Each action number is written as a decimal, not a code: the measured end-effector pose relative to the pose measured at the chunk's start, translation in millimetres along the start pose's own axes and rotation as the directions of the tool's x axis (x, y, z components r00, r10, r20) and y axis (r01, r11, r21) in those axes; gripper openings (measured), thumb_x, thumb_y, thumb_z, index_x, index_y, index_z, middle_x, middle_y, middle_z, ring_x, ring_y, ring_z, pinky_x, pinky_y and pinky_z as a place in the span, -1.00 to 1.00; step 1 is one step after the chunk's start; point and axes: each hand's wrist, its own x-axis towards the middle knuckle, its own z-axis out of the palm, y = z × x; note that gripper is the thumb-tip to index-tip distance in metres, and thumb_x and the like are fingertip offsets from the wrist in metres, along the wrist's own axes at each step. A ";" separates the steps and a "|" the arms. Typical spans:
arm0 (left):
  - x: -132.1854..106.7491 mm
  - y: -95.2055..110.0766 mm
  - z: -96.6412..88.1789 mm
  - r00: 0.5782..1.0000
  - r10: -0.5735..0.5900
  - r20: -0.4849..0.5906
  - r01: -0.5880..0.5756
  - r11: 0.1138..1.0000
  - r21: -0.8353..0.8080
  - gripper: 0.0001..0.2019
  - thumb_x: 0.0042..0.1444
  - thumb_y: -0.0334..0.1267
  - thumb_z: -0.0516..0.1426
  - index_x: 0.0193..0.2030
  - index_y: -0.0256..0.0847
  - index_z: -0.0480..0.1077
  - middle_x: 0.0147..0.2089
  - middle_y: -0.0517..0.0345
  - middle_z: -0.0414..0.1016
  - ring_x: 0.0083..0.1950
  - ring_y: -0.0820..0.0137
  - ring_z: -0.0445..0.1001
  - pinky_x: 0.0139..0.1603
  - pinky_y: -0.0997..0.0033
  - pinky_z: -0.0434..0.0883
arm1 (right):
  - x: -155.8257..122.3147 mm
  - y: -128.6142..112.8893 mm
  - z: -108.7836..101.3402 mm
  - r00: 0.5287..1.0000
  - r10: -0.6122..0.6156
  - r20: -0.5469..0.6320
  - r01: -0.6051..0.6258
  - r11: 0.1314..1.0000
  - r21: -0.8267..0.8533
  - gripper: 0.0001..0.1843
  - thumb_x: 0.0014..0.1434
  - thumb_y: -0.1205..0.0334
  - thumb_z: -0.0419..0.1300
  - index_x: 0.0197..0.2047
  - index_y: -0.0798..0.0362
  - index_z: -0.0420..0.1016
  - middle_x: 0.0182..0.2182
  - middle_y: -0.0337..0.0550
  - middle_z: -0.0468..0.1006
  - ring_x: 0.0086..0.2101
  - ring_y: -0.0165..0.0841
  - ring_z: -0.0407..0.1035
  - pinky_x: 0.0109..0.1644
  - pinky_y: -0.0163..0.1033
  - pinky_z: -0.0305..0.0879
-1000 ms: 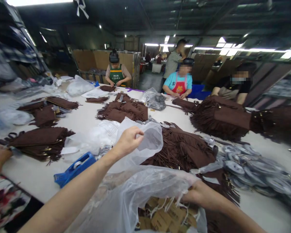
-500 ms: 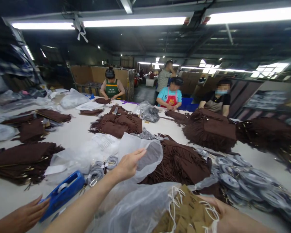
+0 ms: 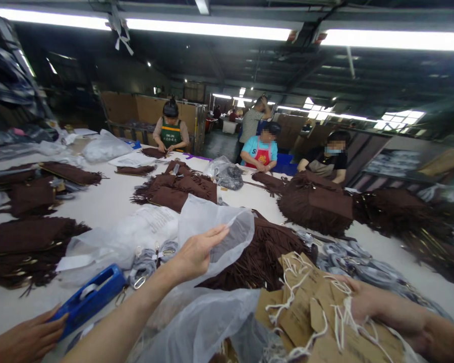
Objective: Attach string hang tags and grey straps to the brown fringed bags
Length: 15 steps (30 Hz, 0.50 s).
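Note:
My left hand (image 3: 197,254) pinches the rim of a clear plastic bag (image 3: 206,315) and holds its mouth wide, fingers pointing right. Brown paper hang tags (image 3: 306,305) with white strings form a thick bunch at the bag's mouth, and my right hand (image 3: 363,297) is closed around their right side. Some of its fingers are hidden behind the tags. More tags show low inside the bag. Just beyond my hands lies a pile of dark brown fringed bags (image 3: 265,247).
A co-worker's hand (image 3: 34,330) rests against a blue tape dispenser (image 3: 93,297) at lower left. Coiled grey straps (image 3: 357,262) lie to the right, and brown fringed pieces (image 3: 26,244) to the left. Several people work across the white table (image 3: 102,201).
My right hand has lifted the bunch of tags up and to the right, so more of them show. My left hand still holds the bag's rim. The view has shifted slightly.

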 end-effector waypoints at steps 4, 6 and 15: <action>-1.5 2.8 -2.3 0.998 0.036 0.044 -0.034 0.999 -0.032 -0.06 -0.17 -0.71 -0.08 0.43 -0.12 0.00 0.45 0.05 0.03 0.43 0.34 0.07 0.40 0.25 0.17 | 28.9 -9.1 -0.8 0.998 -0.059 0.028 0.058 0.997 0.043 -0.30 -0.26 0.41 0.29 0.06 0.10 0.47 -0.25 -0.03 0.67 -0.22 -0.10 0.58 -0.13 -0.10 0.51; -0.4 4.6 -6.1 0.997 0.057 0.058 -0.054 0.997 -0.049 -0.05 -0.17 -0.70 -0.08 0.44 -0.12 -0.01 0.46 0.06 0.01 0.44 0.33 0.06 0.41 0.25 0.15 | 53.5 -10.3 0.4 0.993 -0.070 0.091 0.065 0.996 0.057 -0.33 -0.25 0.44 0.27 0.04 0.14 0.47 -0.28 -0.02 0.67 -0.28 -0.14 0.59 -0.21 -0.17 0.53; 1.5 28.8 -31.4 0.972 0.170 0.162 -0.129 0.963 -0.236 -0.04 -0.17 -0.70 -0.07 0.44 0.00 0.00 0.45 0.18 0.03 0.41 0.28 0.13 0.39 0.25 0.17 | 177.9 -23.0 9.2 0.985 -0.087 0.146 0.063 0.984 0.167 -0.87 0.01 0.41 0.14 -0.34 0.22 0.49 -0.52 -0.02 0.61 -0.46 -0.31 0.56 -0.34 -0.33 0.50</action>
